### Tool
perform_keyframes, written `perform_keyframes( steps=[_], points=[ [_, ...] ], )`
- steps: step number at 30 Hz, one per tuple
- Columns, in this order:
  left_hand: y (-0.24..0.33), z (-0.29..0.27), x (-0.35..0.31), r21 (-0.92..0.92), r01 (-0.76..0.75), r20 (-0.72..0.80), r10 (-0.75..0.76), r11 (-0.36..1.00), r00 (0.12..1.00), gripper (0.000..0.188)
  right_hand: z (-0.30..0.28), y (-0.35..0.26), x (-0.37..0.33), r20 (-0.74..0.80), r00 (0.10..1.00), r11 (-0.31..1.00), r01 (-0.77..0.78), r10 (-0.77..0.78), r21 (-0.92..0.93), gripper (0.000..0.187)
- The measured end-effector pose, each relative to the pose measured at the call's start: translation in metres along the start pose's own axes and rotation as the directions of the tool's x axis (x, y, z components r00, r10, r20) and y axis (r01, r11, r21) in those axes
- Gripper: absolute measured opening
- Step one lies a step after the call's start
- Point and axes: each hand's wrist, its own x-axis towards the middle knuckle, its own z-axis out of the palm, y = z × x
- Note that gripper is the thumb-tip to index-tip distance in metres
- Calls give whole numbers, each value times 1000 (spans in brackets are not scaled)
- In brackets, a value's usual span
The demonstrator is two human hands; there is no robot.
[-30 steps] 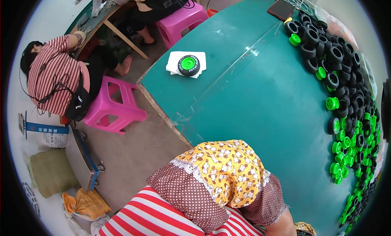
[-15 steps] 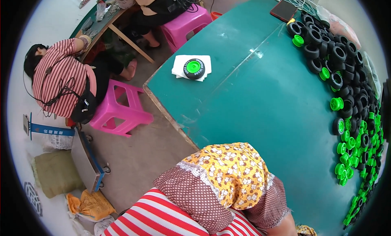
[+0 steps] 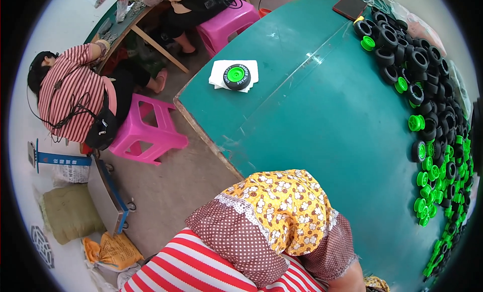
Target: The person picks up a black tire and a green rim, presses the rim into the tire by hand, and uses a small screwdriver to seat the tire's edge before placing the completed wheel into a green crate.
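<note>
Neither my left hand nor my right hand shows in the picture. Across the bottom lies clothing with a yellow flowered top part [image 3: 289, 206], brown dotted cloth [image 3: 241, 241] and red-and-white stripes [image 3: 201, 264]. A bare stretch of arm [image 3: 348, 279] comes out of the dotted sleeve at the lower edge, beside a bit of flowered cloth [image 3: 376, 283]. On the green table [image 3: 322, 126], a black toy tyre with a bright green hub [image 3: 236, 77] lies flat on a small stack of white paper [image 3: 217, 73]. No hand touches it.
Black tyres [image 3: 417, 63] and green wheel hubs [image 3: 425, 178] are heaped along the table's right side. A dark flat case [image 3: 349, 10] and white cables sit at the far end. To the left, a person in stripes [image 3: 75, 98] sits on a pink stool [image 3: 146, 131]; another person sits beyond.
The whole view has shifted slightly, so the table and tyre appear a little higher and further left. Nothing on the table has visibly moved, and both hands stay out of sight.
</note>
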Motion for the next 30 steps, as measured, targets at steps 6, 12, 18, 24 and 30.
perform_keyframes(
  steps=[6, 12, 18, 24, 30],
  points=[
    [2, -3, -3, 31, 60, 26, -61, 998, 998, 26, -1, 2, -1, 0, 999, 998, -45, 46, 52, 32],
    [8, 3, 4, 61, 92, 53, -96, 994, 994, 26, -3, -4, 2, -17, 997, 993, -74, 76, 93, 33],
    [24, 71, 23, 76, 39, 8, -39, 996, 999, 27, -14, -4, 31, -29, 1000, 997, -2, 4, 74, 34],
    [-8, 33, -7, -67, -78, -72, 74, 995, 995, 29, -10, 61, -16, 682, 667, 936, -68, 301, -347, 35],
    [-62, -32, -75, 83, 438, 246, -445, 895, 861, 13, -16, 75, -47, 718, 479, 800, 53, 505, -597, 18]
  ],
)
